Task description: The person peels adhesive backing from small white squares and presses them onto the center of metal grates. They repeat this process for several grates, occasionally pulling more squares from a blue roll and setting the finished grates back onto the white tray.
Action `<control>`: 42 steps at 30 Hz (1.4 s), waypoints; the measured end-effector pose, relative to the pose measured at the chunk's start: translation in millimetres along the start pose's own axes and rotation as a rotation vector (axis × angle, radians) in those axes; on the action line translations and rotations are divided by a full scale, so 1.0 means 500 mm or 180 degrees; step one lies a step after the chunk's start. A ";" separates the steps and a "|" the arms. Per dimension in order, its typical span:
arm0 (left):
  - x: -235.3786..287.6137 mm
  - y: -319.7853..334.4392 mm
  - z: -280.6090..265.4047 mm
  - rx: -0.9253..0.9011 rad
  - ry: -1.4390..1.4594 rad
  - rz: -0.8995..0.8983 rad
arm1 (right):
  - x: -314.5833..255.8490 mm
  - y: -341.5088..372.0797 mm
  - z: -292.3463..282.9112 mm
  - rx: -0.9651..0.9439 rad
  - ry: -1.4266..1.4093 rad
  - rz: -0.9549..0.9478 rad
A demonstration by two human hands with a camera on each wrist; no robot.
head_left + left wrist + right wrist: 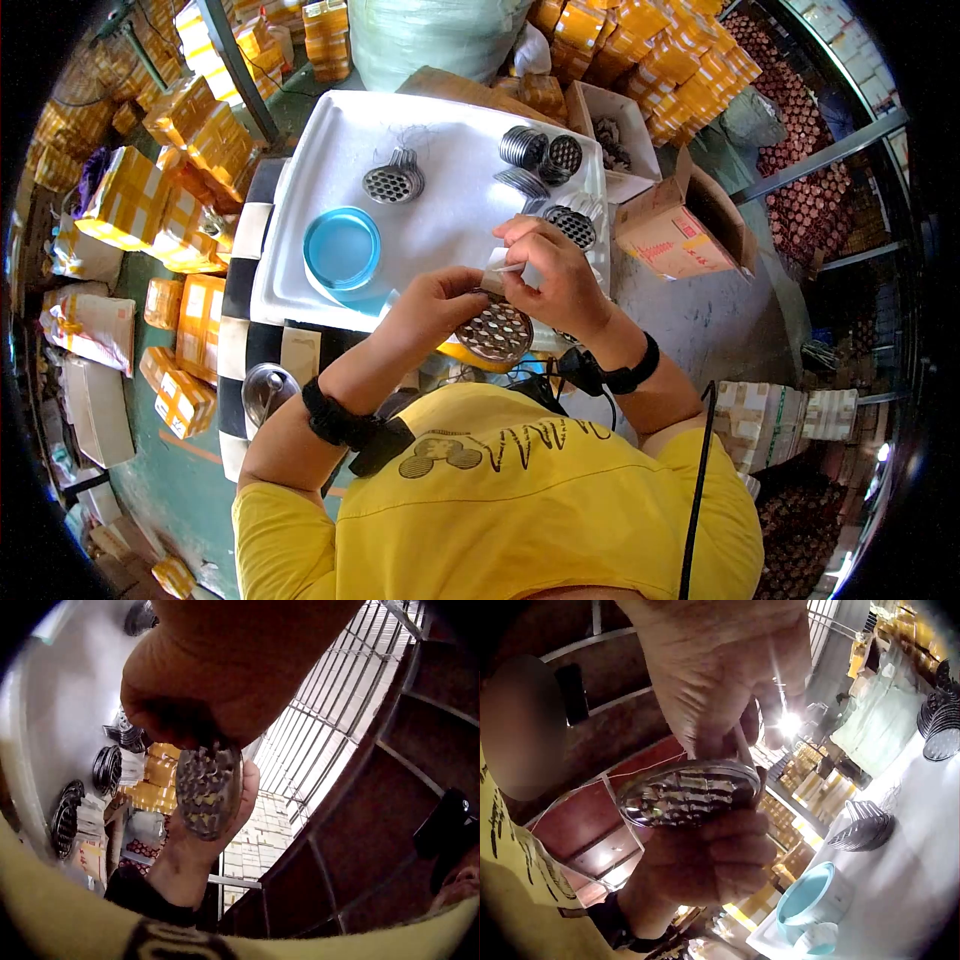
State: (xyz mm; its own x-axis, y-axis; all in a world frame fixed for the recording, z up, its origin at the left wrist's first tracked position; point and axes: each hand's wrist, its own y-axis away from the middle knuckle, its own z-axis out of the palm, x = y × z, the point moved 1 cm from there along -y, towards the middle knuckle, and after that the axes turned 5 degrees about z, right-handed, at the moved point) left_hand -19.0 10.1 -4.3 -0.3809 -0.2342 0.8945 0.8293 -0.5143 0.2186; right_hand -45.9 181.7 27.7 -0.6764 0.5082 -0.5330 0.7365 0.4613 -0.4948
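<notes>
A round metal disc with rows of holes (495,332) is held near the table's front edge, between the two hands. My left hand (437,305) grips its upper left side with fingers and thumb. My right hand (553,275) pinches a small white piece (503,264) at the disc's top. In the left wrist view the disc (208,791) hangs under the left hand (217,675), with the right hand (196,836) behind it. The right wrist view shows the disc (691,793) tilted between the right hand (720,667) above and the left hand (709,862) below.
On the white table (450,235) stand a blue tub (342,248), a small stack of perforated discs (393,183) and more stacks (524,147) at the right. An open cardboard box (685,235) is right of the table. Taped cartons (140,205) are piled at the left.
</notes>
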 end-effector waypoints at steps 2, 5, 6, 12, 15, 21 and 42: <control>-0.001 -0.002 -0.001 0.0077 0.0042 -0.0023 | -0.001 -0.002 -0.001 -0.0022 -0.0001 0.0000; -0.003 -0.006 -0.002 0.0181 -0.0077 -0.0020 | -0.008 -0.005 -0.003 -0.0080 -0.0022 0.0028; -0.004 -0.008 -0.001 0.0212 -0.0235 -0.0001 | -0.009 -0.004 -0.004 -0.0056 0.0008 0.0014; 0.012 -0.009 -0.009 0.0383 -0.1234 0.0451 | -0.023 0.005 -0.010 0.0448 -0.0746 0.0648; -0.008 -0.013 -0.023 0.0310 -0.1036 0.0405 | -0.015 0.005 -0.026 0.0221 -0.1595 0.1308; 0.003 0.000 -0.005 0.0288 -0.0813 0.0182 | -0.003 0.026 0.000 -0.0892 -0.1516 0.2178; -0.037 -0.026 -0.027 0.0150 -0.1137 0.0071 | 0.040 0.063 0.058 -0.0539 -0.2125 0.2418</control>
State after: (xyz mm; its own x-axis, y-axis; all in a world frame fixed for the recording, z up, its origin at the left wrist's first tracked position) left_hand -28.1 9.9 -29.2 -0.2025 0.0626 0.9773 0.8569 -0.4717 0.2078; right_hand -36.4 185.1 -18.5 0.1421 0.2243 -0.9641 0.9278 0.3094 0.2087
